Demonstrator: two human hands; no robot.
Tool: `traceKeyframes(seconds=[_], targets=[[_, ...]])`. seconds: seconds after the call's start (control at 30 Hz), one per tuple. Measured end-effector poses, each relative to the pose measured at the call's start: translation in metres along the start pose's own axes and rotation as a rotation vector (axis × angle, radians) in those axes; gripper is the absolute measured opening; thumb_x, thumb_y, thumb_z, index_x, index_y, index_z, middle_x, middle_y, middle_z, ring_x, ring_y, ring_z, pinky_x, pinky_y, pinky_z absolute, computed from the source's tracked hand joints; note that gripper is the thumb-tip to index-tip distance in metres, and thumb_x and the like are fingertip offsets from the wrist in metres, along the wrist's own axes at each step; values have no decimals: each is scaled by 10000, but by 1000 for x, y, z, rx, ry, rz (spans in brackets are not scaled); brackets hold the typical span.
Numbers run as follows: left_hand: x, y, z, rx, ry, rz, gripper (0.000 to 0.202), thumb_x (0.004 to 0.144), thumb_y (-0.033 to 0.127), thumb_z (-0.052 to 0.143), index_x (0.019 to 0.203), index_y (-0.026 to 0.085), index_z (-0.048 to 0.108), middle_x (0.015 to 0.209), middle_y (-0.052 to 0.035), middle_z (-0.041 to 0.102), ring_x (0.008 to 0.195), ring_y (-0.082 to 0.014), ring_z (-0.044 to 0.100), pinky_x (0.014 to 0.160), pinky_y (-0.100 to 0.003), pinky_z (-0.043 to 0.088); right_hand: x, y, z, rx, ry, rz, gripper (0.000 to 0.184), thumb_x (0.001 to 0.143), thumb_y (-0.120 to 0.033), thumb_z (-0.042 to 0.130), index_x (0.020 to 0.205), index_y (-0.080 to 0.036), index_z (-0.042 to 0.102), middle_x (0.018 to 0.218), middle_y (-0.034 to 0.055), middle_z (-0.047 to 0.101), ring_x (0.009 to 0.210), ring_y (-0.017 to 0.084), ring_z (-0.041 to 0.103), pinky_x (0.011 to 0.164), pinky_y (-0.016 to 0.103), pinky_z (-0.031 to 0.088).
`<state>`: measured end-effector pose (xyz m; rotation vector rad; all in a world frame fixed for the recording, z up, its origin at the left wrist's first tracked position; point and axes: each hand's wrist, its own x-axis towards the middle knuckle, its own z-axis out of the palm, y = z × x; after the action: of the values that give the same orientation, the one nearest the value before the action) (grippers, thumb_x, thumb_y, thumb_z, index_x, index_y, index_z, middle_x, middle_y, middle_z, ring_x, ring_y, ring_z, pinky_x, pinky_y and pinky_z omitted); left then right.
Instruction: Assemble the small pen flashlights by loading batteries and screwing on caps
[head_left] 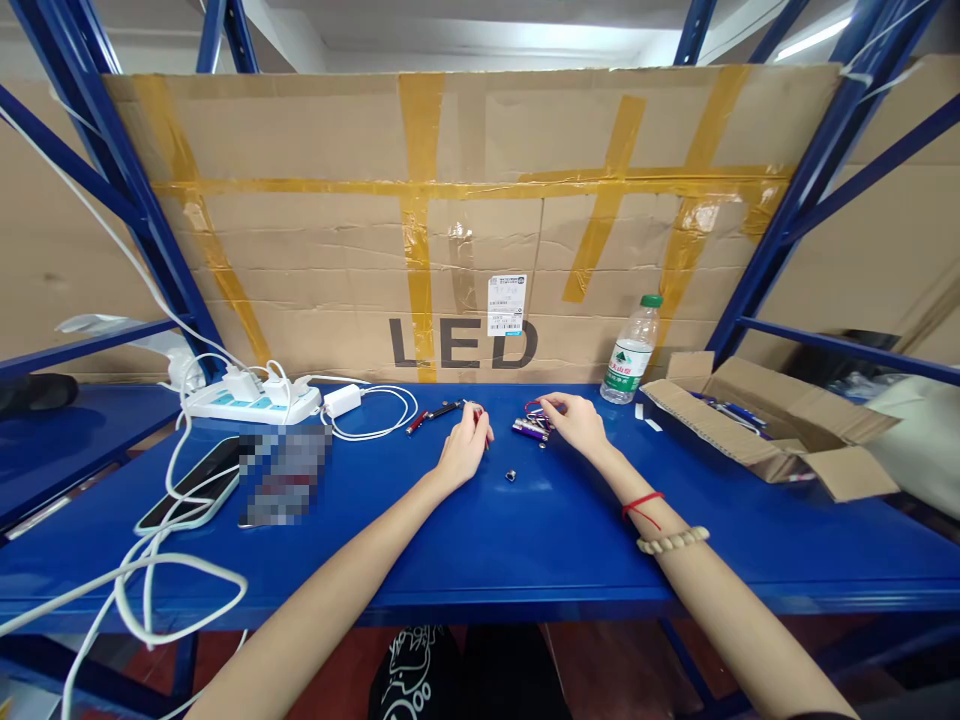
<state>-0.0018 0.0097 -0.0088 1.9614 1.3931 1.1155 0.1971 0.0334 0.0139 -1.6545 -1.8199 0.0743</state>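
Observation:
My left hand (463, 447) is closed above the blue table, its fingers wrapped round a small red penlight-like tube (478, 411) that is mostly hidden. Just left of it lie a red tube (417, 422) and a black tube (445, 409) with metal ends. On the right, my right hand (579, 424) has thumb and fingertips pinched together at a small pile of purple metallic tubes (530, 430). Something thin and reddish shows at those fingertips, too small to make out. Between the hands, nearer me, sits a small silver metal piece (511, 475).
An open cardboard box (750, 430) with several pen-like tubes stands right, beside a water bottle (631, 352). At left are a white power strip (255, 402), a charger (342, 400), a phone (199, 485) and loose white cables. Taped cardboard (337, 280) walls the back of the blue table (450, 550).

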Motion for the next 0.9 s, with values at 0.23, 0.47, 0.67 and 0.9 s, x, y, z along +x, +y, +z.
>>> traceKeyframes(seconds=[0.23,0.47,0.67,0.9], targets=[[-2,4,-2,26,-35,62,193,867,396,334,915,239,435,718,42,583,642,-115,550,661,-246,416,1,2,-1,-83,22,90,277,802,-356,424,917,-273,662,883,5,687,856,207,611,638,285,435],[0,3,-2,62,-8,104,210,825,397,434,910,217,501,887,3,543,632,-98,518,634,-228,420,0,5,2,-114,-40,65,246,779,-315,462,887,-264,677,908,18,682,878,218,605,670,310,455],[0,3,-1,37,-5,200,179,806,362,481,882,206,523,727,19,514,635,-109,498,628,-217,411,-4,-10,4,282,-125,-169,266,707,-321,586,930,-196,659,881,39,681,723,142,615,664,255,479],[-2,5,0,78,-8,295,116,788,303,510,857,215,539,790,19,540,679,-103,502,607,-198,389,-15,-29,15,442,-359,-495,233,731,-334,574,881,-170,641,855,39,667,753,143,607,620,228,459]])
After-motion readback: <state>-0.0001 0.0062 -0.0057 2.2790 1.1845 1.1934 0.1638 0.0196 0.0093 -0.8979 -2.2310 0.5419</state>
